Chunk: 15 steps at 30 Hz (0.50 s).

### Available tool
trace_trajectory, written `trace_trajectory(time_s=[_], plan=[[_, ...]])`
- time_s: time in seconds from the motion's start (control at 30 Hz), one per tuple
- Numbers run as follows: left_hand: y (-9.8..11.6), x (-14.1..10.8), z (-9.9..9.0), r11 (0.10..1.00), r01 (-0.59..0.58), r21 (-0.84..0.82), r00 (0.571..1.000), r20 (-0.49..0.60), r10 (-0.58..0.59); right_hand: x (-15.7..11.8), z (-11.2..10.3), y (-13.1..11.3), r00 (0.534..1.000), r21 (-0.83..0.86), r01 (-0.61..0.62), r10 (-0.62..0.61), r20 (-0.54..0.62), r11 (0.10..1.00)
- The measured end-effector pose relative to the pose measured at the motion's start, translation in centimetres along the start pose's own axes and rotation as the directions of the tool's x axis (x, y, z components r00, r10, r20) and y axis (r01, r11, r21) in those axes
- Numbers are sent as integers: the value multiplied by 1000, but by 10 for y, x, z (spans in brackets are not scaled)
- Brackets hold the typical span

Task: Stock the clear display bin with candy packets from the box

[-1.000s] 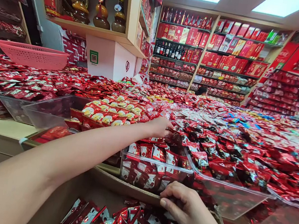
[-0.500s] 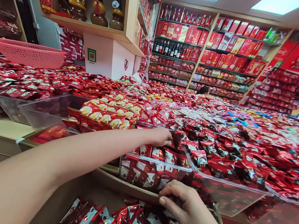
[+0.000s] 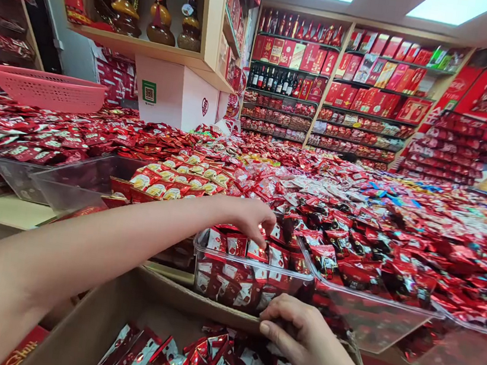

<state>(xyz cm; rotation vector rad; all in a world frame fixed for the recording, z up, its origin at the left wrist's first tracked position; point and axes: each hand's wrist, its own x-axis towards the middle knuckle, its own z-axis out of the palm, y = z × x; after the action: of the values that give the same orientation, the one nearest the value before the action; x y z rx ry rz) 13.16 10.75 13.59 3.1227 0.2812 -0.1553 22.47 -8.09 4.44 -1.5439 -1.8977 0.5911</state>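
Over a clear tub (image 3: 255, 262), our left hand (image 3: 253, 219) hangs with its fingers bent and its thumb pointing down. It is very near the red and white packets (image 3: 230, 285) that sit packed inside the tub, but we cannot tell if it is holding one. Our right hand (image 3: 302, 328) is clenched on the edge of a brown box (image 3: 204, 305), with the fingertips and thumb at the rim. The brown box is on our side of the tub, just beside it. At the bottom of the box we see a messy pile of loose packets (image 3: 188, 361), red and white too. To the left of the tub, we see red and yellow packets (image 3: 172, 182). To its right, we see red and black packets (image 3: 351, 250) heaped high. Far to our left, a pink basket (image 3: 44, 90) rests on more packets.
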Motion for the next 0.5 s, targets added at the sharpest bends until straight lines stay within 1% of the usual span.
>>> trace_trajectory(time_s=[0.1, 0.2, 0.3, 0.4, 0.5], plan=[[7, -8, 6, 997, -72, 36, 995, 73, 69, -1, 0, 1, 1000, 1, -1, 1, 6, 1000], [14, -10, 13, 994, -81, 77, 995, 58, 76, -1, 0, 1, 1000, 2, -1, 1, 5, 1000], [15, -11, 15, 994, -67, 90, 998, 1, 67, -2, 0, 1, 1000, 5, 1, -1, 1, 1000], [9, -14, 11, 996, -36, 79, 995, -91, 44, -1, 0, 0, 1000, 7, 3, -3, -5, 1000], [-1, -19, 2, 997, 57, 47, 974, -223, -45, -1, -1, 0, 1000, 7, 6, -6, -7, 1000]])
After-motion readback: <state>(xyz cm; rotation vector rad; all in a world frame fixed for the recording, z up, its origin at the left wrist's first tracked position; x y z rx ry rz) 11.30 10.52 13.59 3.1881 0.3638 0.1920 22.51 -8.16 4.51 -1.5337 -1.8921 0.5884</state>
